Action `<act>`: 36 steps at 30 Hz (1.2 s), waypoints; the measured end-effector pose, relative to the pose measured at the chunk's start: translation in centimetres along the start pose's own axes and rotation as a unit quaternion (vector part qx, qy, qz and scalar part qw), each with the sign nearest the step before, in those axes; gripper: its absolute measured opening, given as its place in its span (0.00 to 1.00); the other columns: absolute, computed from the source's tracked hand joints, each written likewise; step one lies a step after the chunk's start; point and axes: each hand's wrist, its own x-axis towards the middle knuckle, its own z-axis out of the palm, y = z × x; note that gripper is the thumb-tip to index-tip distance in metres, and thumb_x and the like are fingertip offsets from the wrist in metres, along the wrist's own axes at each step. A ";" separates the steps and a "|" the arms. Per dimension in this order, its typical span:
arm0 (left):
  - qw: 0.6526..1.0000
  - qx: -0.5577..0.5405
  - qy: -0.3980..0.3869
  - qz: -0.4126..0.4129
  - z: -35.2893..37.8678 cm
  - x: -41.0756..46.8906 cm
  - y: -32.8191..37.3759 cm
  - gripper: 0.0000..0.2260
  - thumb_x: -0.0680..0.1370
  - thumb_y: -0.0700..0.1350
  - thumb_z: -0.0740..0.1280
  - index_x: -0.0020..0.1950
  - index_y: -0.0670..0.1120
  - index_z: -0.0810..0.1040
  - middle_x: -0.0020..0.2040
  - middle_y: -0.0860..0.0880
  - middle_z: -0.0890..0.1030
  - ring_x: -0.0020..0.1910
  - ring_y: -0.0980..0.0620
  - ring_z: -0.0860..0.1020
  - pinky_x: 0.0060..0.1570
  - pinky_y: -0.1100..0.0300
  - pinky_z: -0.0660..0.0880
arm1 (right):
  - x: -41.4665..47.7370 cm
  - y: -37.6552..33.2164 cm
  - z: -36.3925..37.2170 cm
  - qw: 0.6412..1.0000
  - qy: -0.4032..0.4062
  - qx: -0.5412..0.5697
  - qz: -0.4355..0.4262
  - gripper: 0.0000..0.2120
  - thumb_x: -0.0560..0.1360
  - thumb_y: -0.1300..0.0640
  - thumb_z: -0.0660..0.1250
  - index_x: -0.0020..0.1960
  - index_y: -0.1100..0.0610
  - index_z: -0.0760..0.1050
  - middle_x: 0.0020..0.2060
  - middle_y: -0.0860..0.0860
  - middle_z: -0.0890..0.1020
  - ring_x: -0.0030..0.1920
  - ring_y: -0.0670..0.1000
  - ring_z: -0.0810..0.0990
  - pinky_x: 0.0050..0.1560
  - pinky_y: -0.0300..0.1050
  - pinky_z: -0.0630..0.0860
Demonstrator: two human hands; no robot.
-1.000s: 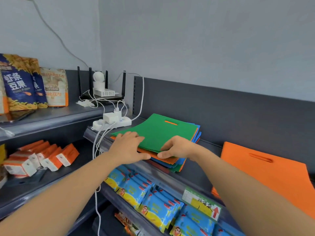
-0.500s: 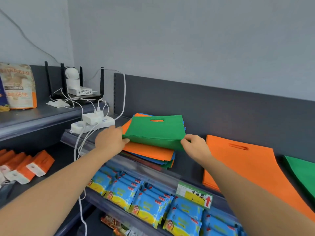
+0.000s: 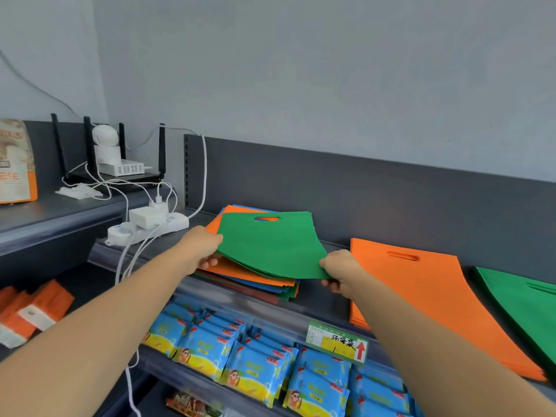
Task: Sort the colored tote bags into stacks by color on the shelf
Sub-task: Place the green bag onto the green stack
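Green bag (image 3: 270, 248): looks light, floppy; hold both edges.
Left hand (image 3: 202, 250): grip pinches left edge.
Right hand (image 3: 341, 273): grip pinches near corner.

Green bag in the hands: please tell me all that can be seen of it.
The green bag is a flat rectangle of felt-like fabric with an oval handle slot near its far edge, orange showing through. Its near edge is raised off the mixed pile below. The left hand pinches its left edge, the right hand its near right corner.
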 end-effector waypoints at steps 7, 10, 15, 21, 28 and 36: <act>0.989 0.065 0.034 0.124 2.7 0.2 0.1 0.18 0.76 0.30 0.55 0.64 0.36 0.72 0.42 0.42 0.76 0.33 0.43 0.74 0.33 0.55 0.71 | -1.8 1.2 -1.5 0.975 0.134 -0.075 -0.159 0.07 0.80 0.61 0.54 0.53 0.57 0.71 0.45 0.54 0.78 0.41 0.53 0.76 0.40 0.47 0.73; 0.974 0.087 0.037 0.207 4.6 -0.7 0.6 0.13 0.75 0.31 0.57 0.53 0.40 0.77 0.46 0.41 0.79 0.43 0.41 0.76 0.40 0.54 0.70 | -3.2 2.2 -3.0 0.962 0.181 -0.101 -0.177 0.12 0.81 0.60 0.54 0.62 0.57 0.70 0.52 0.54 0.79 0.48 0.55 0.78 0.43 0.46 0.72; 0.951 0.110 0.024 0.287 8.5 -3.2 1.9 0.21 0.78 0.32 0.56 0.71 0.42 0.70 0.65 0.43 0.76 0.58 0.41 0.76 0.54 0.52 0.74 | -5.3 4.2 -7.2 0.947 0.241 -0.129 -0.169 0.14 0.81 0.59 0.54 0.65 0.58 0.67 0.48 0.54 0.79 0.43 0.55 0.76 0.38 0.45 0.69; 0.937 0.110 -0.009 0.331 14.2 -7.8 4.3 0.24 0.81 0.34 0.56 0.77 0.44 0.59 0.74 0.45 0.65 0.65 0.42 0.73 0.59 0.52 0.72 | -7.5 7.0 -13.7 0.927 0.314 -0.150 -0.139 0.15 0.81 0.58 0.55 0.66 0.58 0.67 0.52 0.58 0.80 0.50 0.60 0.77 0.45 0.47 0.71; 0.928 0.093 -0.037 0.359 22.7 -13.6 6.4 0.25 0.81 0.36 0.58 0.77 0.46 0.59 0.74 0.45 0.66 0.57 0.44 0.78 0.52 0.51 0.78 | -10.2 11.3 -22.6 0.917 0.352 -0.168 -0.083 0.18 0.82 0.58 0.54 0.71 0.58 0.65 0.61 0.59 0.77 0.60 0.61 0.75 0.55 0.51 0.71; 0.918 0.106 -0.075 0.375 33.2 -20.3 9.3 0.24 0.81 0.35 0.57 0.77 0.44 0.59 0.74 0.45 0.66 0.65 0.41 0.73 0.61 0.48 0.74 | -12.1 17.0 -33.8 0.906 0.368 -0.207 -0.028 0.16 0.82 0.57 0.54 0.69 0.60 0.65 0.59 0.58 0.78 0.56 0.60 0.77 0.50 0.50 0.72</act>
